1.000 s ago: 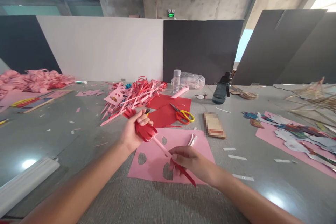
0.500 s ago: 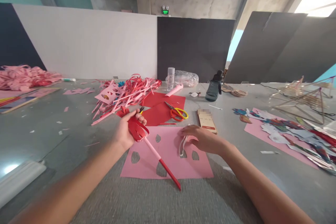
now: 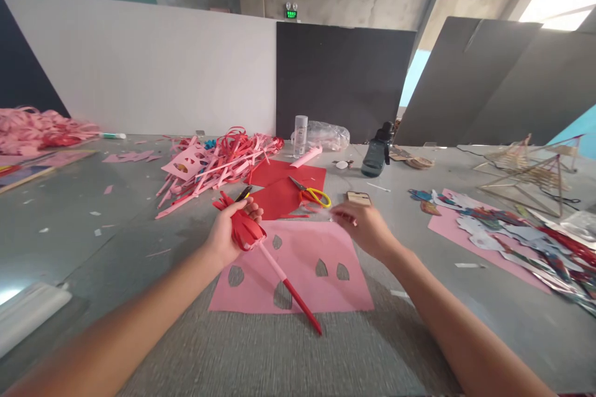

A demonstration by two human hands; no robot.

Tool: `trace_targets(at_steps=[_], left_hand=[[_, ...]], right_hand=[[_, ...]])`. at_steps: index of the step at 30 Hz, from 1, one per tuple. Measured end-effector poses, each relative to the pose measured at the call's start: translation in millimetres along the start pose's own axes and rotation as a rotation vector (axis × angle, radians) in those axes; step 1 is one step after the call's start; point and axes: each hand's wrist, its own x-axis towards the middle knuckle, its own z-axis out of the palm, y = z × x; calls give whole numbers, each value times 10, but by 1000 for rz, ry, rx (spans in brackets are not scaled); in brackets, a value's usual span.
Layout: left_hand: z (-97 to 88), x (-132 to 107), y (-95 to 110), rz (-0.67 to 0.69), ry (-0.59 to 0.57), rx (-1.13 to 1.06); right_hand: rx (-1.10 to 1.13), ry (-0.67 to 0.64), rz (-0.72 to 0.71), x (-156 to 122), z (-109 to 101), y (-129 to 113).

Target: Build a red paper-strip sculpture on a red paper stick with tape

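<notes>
My left hand [image 3: 226,236] is closed around a red paper flower [image 3: 243,227] on a thin pink and red stick [image 3: 291,291]. The stick slants down to the right over a pink sheet [image 3: 335,298] with leaf-shaped holes cut in it. My right hand [image 3: 367,229] hovers just beyond the sheet's far right corner, fingers pinched. A small pale strip, blurred, seems to be between them. Yellow-handled scissors [image 3: 313,196] lie on red paper [image 3: 279,192] just beyond both hands.
A heap of red and pink paper strips [image 3: 218,161] lies at the back left. A clear tube [image 3: 300,135], a plastic bag [image 3: 328,135] and a dark bottle [image 3: 376,158] stand farther back. Coloured cut-outs on pink paper [image 3: 493,229] and a stick frame [image 3: 531,167] lie to the right. A white roll [image 3: 28,316] lies near left.
My right hand let go of the stick's lower end, reached to the white strip on the pink sheet, then lifted away to the far right; the strip has left the sheet. My left hand kept the flower.
</notes>
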Motion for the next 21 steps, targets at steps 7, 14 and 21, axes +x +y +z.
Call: trace_targets(at_steps=[7, 14, 21], left_hand=[[-20, -14, -20, -5, -20, 47], [-32, 4, -58, -16, -38, 59], [-30, 25, -89, 18, -12, 59]], right_hand=[[-127, -139, 17, 43, 137, 161], [-189, -122, 10, 140, 345, 308], [-193, 193, 56, 139, 199, 204]])
